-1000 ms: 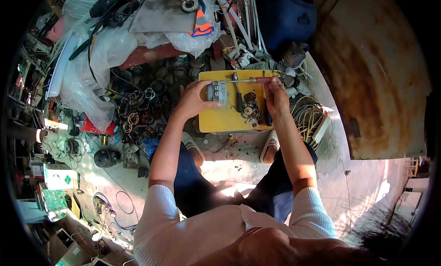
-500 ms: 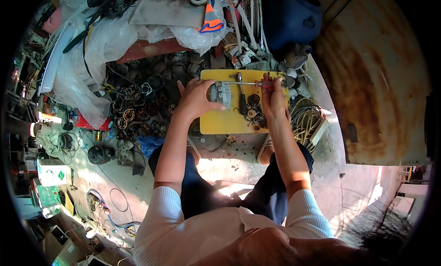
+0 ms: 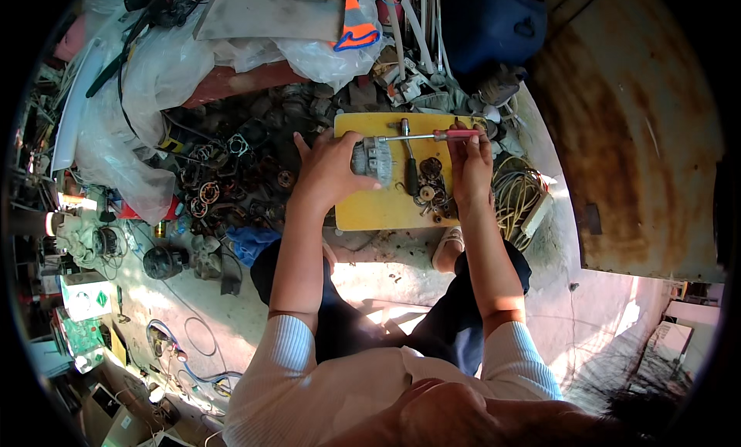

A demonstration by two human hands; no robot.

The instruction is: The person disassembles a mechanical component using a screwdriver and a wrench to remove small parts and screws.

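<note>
Upper centre of the frame: a grey ribbed metal motor unit [image 3: 372,158], resembling an alternator, lies on a yellow board [image 3: 386,204]. The left hand [image 3: 328,173] is spread over the unit's left side, fingers wide and pressed against its housing. A ratchet wrench [image 3: 432,137] with a chrome shaft and red handle runs level across the top of the board, its head at the upper right of the unit; whether the head is seated on a fastener cannot be told. The right hand [image 3: 471,165] is closed around the red handle at the board's upper right. Between the two hands, a dark-handled tool [image 3: 411,173] lies upright on the board, and a cluster of small dark round parts [image 3: 431,188] sits just beside the right hand. To the right of the board, a coil of pale cable [image 3: 519,196] rests on the ground. To the left, a heap of dark metal parts [image 3: 231,177] spreads toward clear plastic sheeting [image 3: 147,84] in the upper left. A blue drum [image 3: 494,22] stands at the top, right of centre.
</note>
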